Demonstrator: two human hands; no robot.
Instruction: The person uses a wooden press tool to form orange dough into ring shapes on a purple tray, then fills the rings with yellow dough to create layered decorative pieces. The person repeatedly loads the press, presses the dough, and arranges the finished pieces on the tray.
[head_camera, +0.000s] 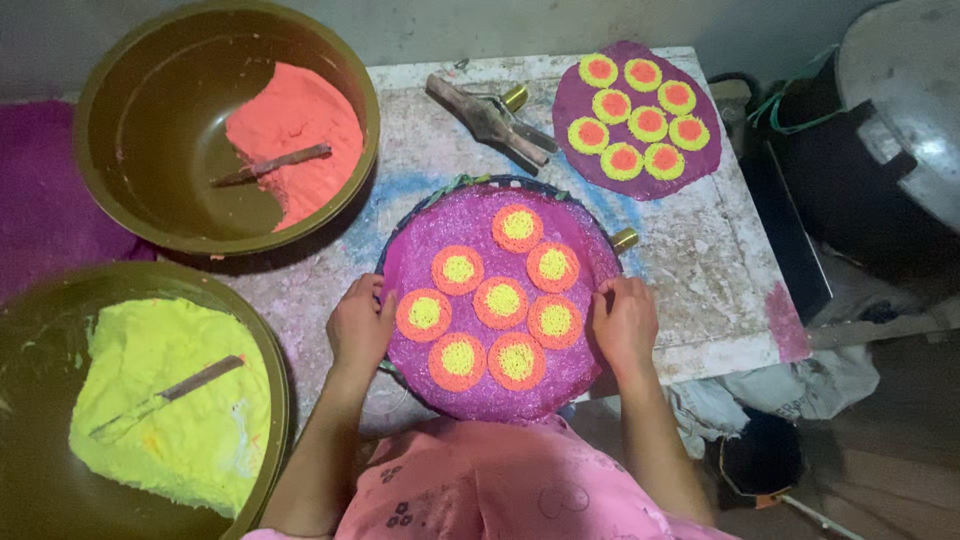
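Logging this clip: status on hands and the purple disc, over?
Left hand and right hand flat on the purple disc's edges. Eight orange-yellow rounds on top. Nothing blocking.

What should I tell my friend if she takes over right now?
Left hand rests open on the left edge of the purple disc; right hand rests open on its right edge.
The disc lies on a round frame on the table and carries eight orange rings with yellow centres.
A second purple disc, with yellow rings and orange centres, lies further back.
Orange powder bowl and yellow powder bowl sit to the left.
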